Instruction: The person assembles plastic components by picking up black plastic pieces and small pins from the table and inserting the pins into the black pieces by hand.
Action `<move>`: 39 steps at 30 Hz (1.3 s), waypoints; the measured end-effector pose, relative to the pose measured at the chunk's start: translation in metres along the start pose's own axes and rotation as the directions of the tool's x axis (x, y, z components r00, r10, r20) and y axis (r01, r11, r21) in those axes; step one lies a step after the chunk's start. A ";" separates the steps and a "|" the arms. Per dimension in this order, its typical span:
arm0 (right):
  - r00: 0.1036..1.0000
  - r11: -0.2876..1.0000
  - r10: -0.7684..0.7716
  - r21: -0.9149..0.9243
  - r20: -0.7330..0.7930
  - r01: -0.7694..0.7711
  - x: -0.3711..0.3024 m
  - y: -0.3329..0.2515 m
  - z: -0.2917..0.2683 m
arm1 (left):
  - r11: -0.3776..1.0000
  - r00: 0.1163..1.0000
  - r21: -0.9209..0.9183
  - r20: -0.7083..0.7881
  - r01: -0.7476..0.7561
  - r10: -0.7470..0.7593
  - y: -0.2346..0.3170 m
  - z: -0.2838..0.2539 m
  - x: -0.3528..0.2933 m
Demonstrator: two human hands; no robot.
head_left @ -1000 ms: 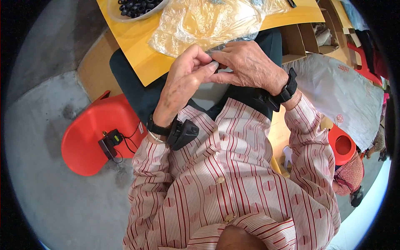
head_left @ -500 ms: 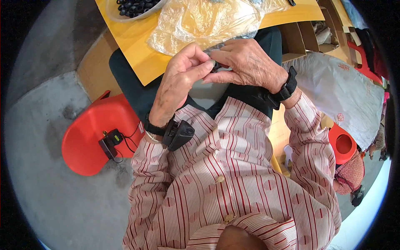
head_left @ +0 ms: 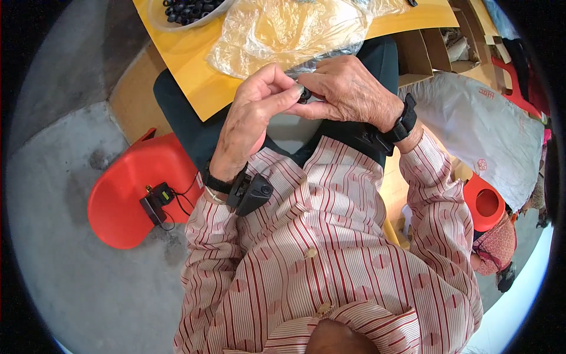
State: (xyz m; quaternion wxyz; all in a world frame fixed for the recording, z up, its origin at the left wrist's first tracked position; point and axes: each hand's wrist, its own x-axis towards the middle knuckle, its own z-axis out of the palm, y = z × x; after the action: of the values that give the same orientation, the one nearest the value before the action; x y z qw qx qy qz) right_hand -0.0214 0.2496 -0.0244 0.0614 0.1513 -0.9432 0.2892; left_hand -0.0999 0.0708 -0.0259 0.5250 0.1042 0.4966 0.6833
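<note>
We see the left hand (head_left: 250, 109) and right hand (head_left: 356, 89) both pinching a small black part (head_left: 305, 95), just off the yellow tabletop (head_left: 197, 82) — probably light, stiff and slightly slippery, so best held, we judge, by its sides.

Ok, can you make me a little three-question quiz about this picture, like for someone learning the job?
1. What are the left hand and right hand holding between their fingertips?
2. True or false: the pieces in the translucent tub are white.
3. The black device with cables rests on: A) the crumpled clear plastic, B) the red plastic seat, C) the yellow tabletop.

Key: 1. A small black piece. 2. False; they're black. 3. B.
</note>
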 end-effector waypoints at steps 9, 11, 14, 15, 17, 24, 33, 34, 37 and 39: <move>0.999 0.992 0.027 0.125 -0.022 -0.024 0.001 -0.006 0.001 | 1.000 0.998 0.004 0.063 0.009 -0.009 0.004 -0.003 -0.008; 0.999 0.989 0.044 0.145 -0.025 -0.040 0.000 -0.008 0.000 | 1.000 0.997 -0.006 0.081 0.008 -0.007 0.003 -0.002 -0.010; 0.997 0.978 0.068 0.200 -0.024 -0.062 -0.001 -0.011 0.002 | 0.987 0.980 -0.041 0.117 -0.155 0.159 0.001 -0.002 -0.014; 0.996 0.970 0.084 0.230 -0.019 -0.078 -0.002 -0.011 0.002 | 0.962 0.965 0.148 0.166 -0.228 0.203 -0.002 -0.007 -0.014; 0.998 0.973 0.061 0.224 -0.026 -0.054 -0.004 -0.011 0.005 | 0.896 0.946 0.326 0.224 -0.301 0.236 -0.003 -0.012 -0.014; 0.998 0.978 0.070 0.196 0.003 -0.069 -0.006 -0.015 0.008 | 0.648 0.887 0.606 0.277 -0.460 0.370 0.006 -0.009 -0.014; 0.994 0.956 0.109 0.275 -0.019 -0.099 -0.007 -0.021 0.006 | 0.534 0.854 0.678 0.308 -0.506 0.419 0.014 -0.004 -0.016; 0.994 0.956 0.109 0.275 -0.019 -0.100 -0.007 -0.021 0.006 | 0.528 0.856 0.684 0.306 -0.503 0.418 0.015 -0.003 -0.017; 0.993 0.950 0.109 0.300 -0.055 -0.088 -0.007 -0.022 0.007 | 0.533 0.858 0.686 0.291 -0.495 0.423 0.015 -0.002 -0.017; 0.988 0.928 0.116 0.365 -0.097 -0.073 -0.008 -0.022 0.010 | 0.518 0.844 0.681 0.304 -0.518 0.443 0.017 0.001 -0.018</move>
State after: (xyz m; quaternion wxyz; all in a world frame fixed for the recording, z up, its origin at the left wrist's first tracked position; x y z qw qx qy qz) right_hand -0.0070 0.2285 -0.0229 0.0738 0.0969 -0.8753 0.4680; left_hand -0.1019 0.0571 -0.0057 0.2489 0.4723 0.6564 0.5330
